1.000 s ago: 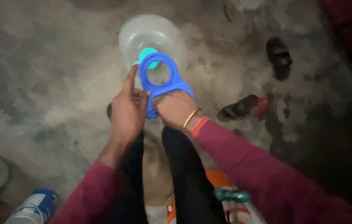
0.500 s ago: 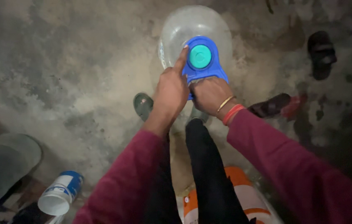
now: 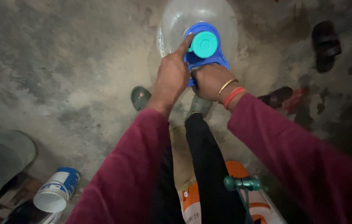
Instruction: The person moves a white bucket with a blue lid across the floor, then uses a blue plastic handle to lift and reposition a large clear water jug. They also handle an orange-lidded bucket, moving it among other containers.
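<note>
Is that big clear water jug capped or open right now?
Capped. A teal cap sits on the jug mouth, ringed by the blue handle that both hands grip.

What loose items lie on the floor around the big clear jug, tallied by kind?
Sandals or slippers: 4, dark, dark by red, green, green underfoot
White-and-blue tins: 1
Orange-and-white cylinders: 1
Total: 6

Clear water jugs [image 3: 184,18]: one
Blue carry handles [image 3: 215,58]: one
Teal caps [image 3: 204,44]: one
Hands: two, left [image 3: 171,79] and right [image 3: 210,81]
Loose dark sandals: two [image 3: 326,43] [image 3: 276,97]
Tipped paint cans [image 3: 58,190]: one
</note>
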A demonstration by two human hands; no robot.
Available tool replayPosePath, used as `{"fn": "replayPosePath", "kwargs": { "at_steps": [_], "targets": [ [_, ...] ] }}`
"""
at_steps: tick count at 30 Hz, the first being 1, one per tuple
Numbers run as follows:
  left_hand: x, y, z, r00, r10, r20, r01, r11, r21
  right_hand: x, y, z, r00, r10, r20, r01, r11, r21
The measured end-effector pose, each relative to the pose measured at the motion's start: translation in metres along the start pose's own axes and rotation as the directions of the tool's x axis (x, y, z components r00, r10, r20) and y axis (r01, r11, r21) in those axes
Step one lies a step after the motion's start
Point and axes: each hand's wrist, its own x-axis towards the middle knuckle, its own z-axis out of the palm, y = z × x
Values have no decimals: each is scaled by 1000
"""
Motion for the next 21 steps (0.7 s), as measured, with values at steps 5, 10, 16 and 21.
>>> {"fn": "replayPosePath", "kwargs": {
  "at_steps": [5, 10, 16, 21],
  "targets": [
    [-23, 7, -11, 989, -151, -1, 151, 988, 27, -2, 5, 8, 984, -112, -141, 123, 990, 71],
    [-54, 10, -17, 995, -87, -55, 93, 989, 118, -13, 4, 12, 945, -136, -298, 154, 987, 38],
    [-73, 12, -2, 947, 283, 153, -320, 884, 341, -60, -5, 15, 839, -82, -538, 165, 981, 106],
    [-63, 23, 38, 907, 352, 233, -422, 764, 489, -96, -8, 18, 805, 116, -582, 3, 980, 200]
  ]
}}
